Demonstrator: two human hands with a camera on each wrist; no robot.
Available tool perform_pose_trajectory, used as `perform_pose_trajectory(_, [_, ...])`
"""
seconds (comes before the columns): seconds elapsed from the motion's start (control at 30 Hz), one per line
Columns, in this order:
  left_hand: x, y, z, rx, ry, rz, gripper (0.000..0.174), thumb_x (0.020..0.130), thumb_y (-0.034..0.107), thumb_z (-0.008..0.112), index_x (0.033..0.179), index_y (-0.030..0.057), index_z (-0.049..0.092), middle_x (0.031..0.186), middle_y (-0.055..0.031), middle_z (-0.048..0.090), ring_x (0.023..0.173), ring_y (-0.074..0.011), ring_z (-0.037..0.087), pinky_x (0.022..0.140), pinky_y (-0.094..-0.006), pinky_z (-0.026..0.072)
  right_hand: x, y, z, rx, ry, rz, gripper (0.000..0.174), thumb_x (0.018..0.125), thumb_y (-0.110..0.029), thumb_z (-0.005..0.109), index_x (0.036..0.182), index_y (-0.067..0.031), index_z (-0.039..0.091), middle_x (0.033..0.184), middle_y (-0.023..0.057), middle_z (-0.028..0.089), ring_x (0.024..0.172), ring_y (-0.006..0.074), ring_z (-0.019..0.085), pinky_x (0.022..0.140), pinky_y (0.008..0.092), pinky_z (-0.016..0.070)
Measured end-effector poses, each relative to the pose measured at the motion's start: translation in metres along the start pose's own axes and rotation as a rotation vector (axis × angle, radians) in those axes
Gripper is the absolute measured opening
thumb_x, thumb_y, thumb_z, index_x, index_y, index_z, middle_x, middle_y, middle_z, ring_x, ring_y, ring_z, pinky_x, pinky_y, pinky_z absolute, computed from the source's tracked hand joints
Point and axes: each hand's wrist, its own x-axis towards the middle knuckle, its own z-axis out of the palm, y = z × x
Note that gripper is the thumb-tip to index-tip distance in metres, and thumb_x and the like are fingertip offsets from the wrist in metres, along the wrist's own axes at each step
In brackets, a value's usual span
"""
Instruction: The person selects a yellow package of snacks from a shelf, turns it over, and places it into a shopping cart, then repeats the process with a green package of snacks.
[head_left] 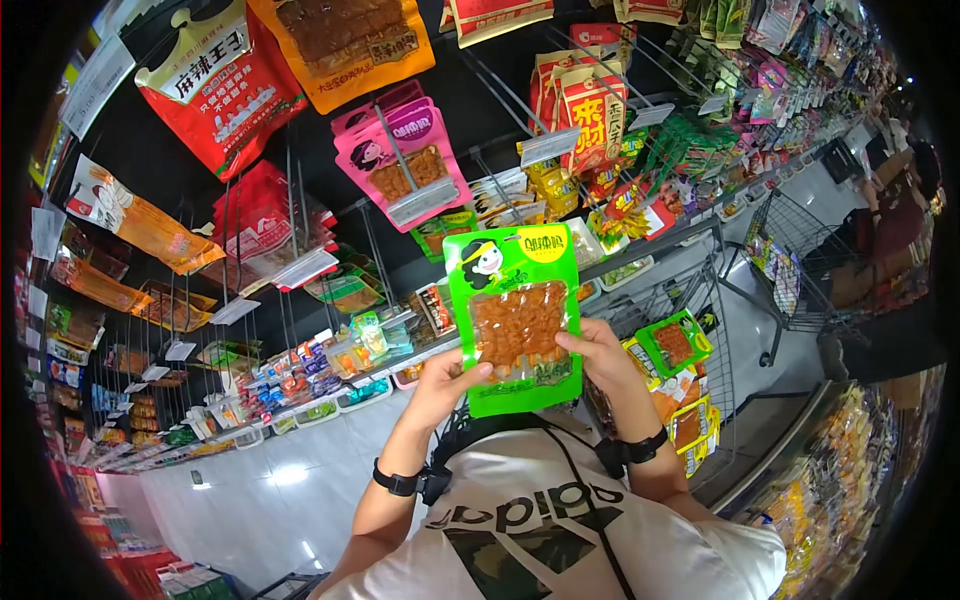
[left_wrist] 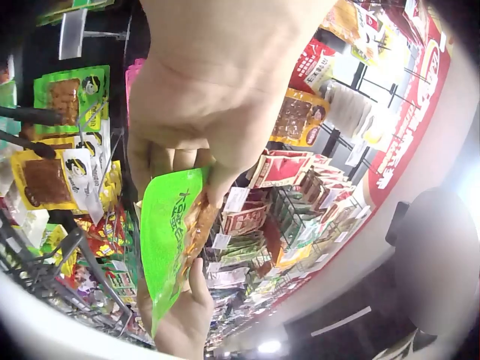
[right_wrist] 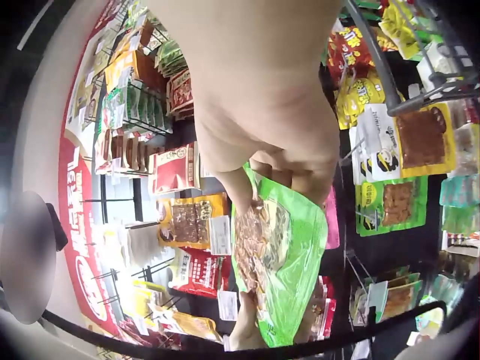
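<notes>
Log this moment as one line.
left hand: pinches green snack pack at lower left | right hand: pinches it at lower right | pack front: toward head camera | pink packs: hanging beyond

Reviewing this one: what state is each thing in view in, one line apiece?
Bright green plastic snack bag: held up, no tear visible
Left hand: gripping the bag's left side
Right hand: gripping the bag's right side
Pink plastic snack pouch: hanging up
Large red-and-white plastic bag: hanging up
Grey metal wire cart: holding flat plastic snack packs
Black wristbands: fastened on
</notes>
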Motion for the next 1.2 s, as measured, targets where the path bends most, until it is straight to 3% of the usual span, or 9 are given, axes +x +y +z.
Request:
perform_pose_trajectory(0.37, [0.006, 0.005, 0.01, 0.056, -0.011, -0.012, 0.021, 0.094, 0.011, 0.069, 0.112, 0.0003, 0.07, 0.096, -0.0017, 0.072, 0.088, -0.0074, 0.061, 0.079, -0.0262, 0.0491, -0.004, -0.006, -0.017, 0.084, -0.053, 0.003, 0.027, 0.098, -0.015, 0.062, 0.12, -0.0005, 0.065, 0.114, 0.0014, 0.068, 0.101, 0.0076, 0.06, 0.088, 0.0256, 0.0459])
perform_pose_trajectory(0.5, [0.005, 0.034, 0.019, 0.337, -0.319, 0.182, 0.039, 0.087, 0.01, 0.075, 0.124, -0.0014, 0.066, 0.116, -0.0095, 0.072, 0.104, -0.0154, 0.065, 0.094, -0.0315, 0.0496, -0.002, -0.007, -0.015, 0.37, 0.044, 0.057, 0.039, 0.101, -0.016, 0.056, 0.137, -0.0006, 0.055, 0.132, 0.0066, 0.063, 0.12, 0.0148, 0.058, 0.106, 0.0297, 0.0409])
perform_pose_trajectory(0.57, [0.013, 0.042, 0.026, 0.165, -0.556, 0.168, 0.042, 0.087, 0.014, 0.076, 0.125, -0.0024, 0.065, 0.121, -0.0123, 0.07, 0.107, -0.0192, 0.066, 0.096, -0.0336, 0.0496, -0.008, 0.011, -0.025, 0.4, -0.047, 0.055, 0.03, 0.102, -0.02, 0.054, 0.126, -0.0022, 0.059, 0.12, 0.0061, 0.066, 0.107, 0.0136, 0.062, 0.096, 0.029, 0.0455])
perform_pose_trajectory(0.63, [0.019, 0.037, 0.026, 0.026, -0.656, 0.148, 0.047, 0.088, 0.022, 0.076, 0.125, -0.0051, 0.064, 0.124, -0.0148, 0.068, 0.109, -0.0243, 0.066, 0.098, -0.0366, 0.0502, 0.0, 0.012, -0.03, 0.943, -0.674, 0.117, 0.023, 0.102, -0.027, 0.052, 0.102, -0.005, 0.056, 0.086, 0.0038, 0.058, 0.071, 0.0113, 0.055, 0.069, 0.0251, 0.0433])
perform_pose_trajectory(0.73, [0.025, 0.028, 0.02, 0.099, -0.527, 0.134, 0.047, 0.09, 0.025, 0.073, 0.125, -0.0055, 0.064, 0.122, -0.0153, 0.069, 0.109, -0.0238, 0.066, 0.097, -0.0366, 0.0501, -0.02, 0.004, -0.017, 1.125, -0.462, 0.137, 0.03, 0.097, -0.035, 0.052, 0.098, -0.0064, 0.043, 0.072, 0.0, 0.04, 0.057, 0.0101, 0.04, 0.059, 0.024, 0.0337])
perform_pose_trajectory(0.9, [0.021, 0.011, 0.014, -0.042, -0.446, 0.09, 0.051, 0.092, 0.034, 0.07, 0.124, -0.0057, 0.064, 0.119, -0.0194, 0.069, 0.106, -0.0276, 0.067, 0.096, -0.0389, 0.0501, -0.028, 0.01, -0.035, 1.145, -0.352, 0.087, 0.045, 0.093, -0.047, 0.053, 0.099, -0.0023, 0.047, 0.071, 0.0014, 0.041, 0.057, 0.0114, 0.038, 0.057, 0.0238, 0.0308])
perform_pose_trajectory(1.1, [0.022, 0.016, 0.019, -0.035, -0.323, 0.108, 0.054, 0.091, 0.041, 0.07, 0.118, -0.0057, 0.066, 0.111, -0.0216, 0.071, 0.098, -0.0302, 0.07, 0.088, -0.0405, 0.0544, 0.011, 0.05, -0.119, 0.886, -0.671, -0.06, 0.053, 0.091, -0.05, 0.058, 0.105, 0.001, 0.054, 0.082, 0.0078, 0.057, 0.065, 0.0185, 0.052, 0.063, 0.0262, 0.042])
perform_pose_trajectory(1.17, [0.023, 0.009, 0.022, -0.063, -0.272, 0.19, 0.055, 0.091, 0.047, 0.068, 0.115, -0.0028, 0.067, 0.105, -0.0218, 0.072, 0.091, -0.0295, 0.072, 0.08, -0.0405, 0.0569, 0.012, 0.078, -0.169, 0.833, -0.488, -0.215, 0.047, 0.092, -0.044, 0.061, 0.109, -0.0005, 0.056, 0.095, 0.0091, 0.061, 0.081, 0.0212, 0.057, 0.076, 0.0313, 0.0463])
perform_pose_trajectory(1.2, [0.023, 0.01, 0.022, -0.08, -0.279, 0.179, 0.053, 0.092, 0.045, 0.068, 0.115, -0.0022, 0.067, 0.104, -0.0218, 0.072, 0.091, -0.0299, 0.072, 0.078, -0.04, 0.0568, -0.002, 0.09, -0.192, 0.836, -0.141, -0.338, 0.044, 0.092, -0.04, 0.063, 0.112, -0.0019, 0.058, 0.104, 0.0091, 0.063, 0.094, 0.022, 0.059, 0.086, 0.035, 0.0478])
